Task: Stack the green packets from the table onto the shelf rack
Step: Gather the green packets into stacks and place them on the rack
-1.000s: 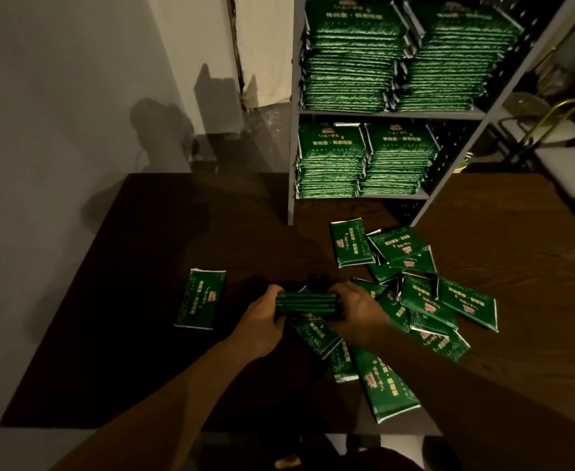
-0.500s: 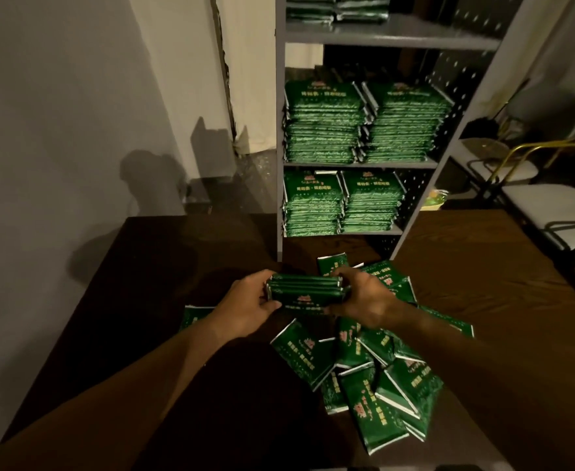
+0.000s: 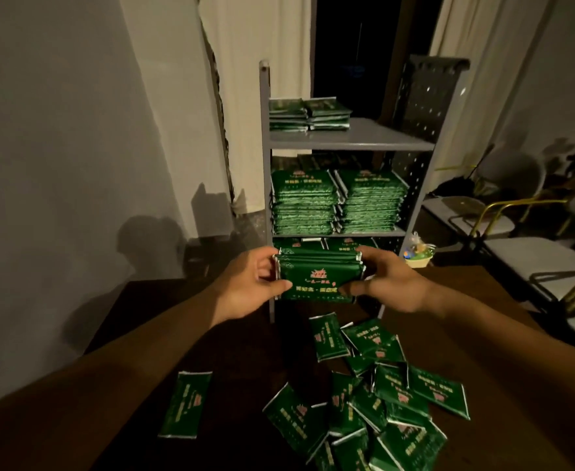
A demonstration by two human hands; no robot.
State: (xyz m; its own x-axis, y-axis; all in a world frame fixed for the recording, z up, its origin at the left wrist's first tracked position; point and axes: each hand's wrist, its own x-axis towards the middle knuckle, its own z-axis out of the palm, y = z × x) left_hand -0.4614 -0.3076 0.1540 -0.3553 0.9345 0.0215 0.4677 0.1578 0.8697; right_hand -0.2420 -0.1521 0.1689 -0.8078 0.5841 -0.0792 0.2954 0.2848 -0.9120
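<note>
A bundle of green packets point(image 3: 316, 277) is raised in front of the grey shelf rack point(image 3: 350, 139). My left hand point(image 3: 248, 287) grips its left end and my right hand point(image 3: 386, 283) grips its right end. The rack's top shelf carries two short stacks of packets point(image 3: 308, 114). Its middle shelf holds two tall stacks point(image 3: 337, 202). The lowest stacks are mostly hidden behind the bundle. Several loose packets point(image 3: 374, 402) lie scattered on the dark table point(image 3: 150, 321), and one packet point(image 3: 186, 404) lies apart to the left.
A grey wall and a pale curtain point(image 3: 252, 96) stand left of the rack. At the right are chairs with yellow metal frames point(image 3: 517, 212) and a small bowl of coloured items point(image 3: 417, 253) beside the rack.
Both hands have lifted the bundle up and forward from the table toward the rack. The view has tilted up, so the rack's top shelf now shows.
</note>
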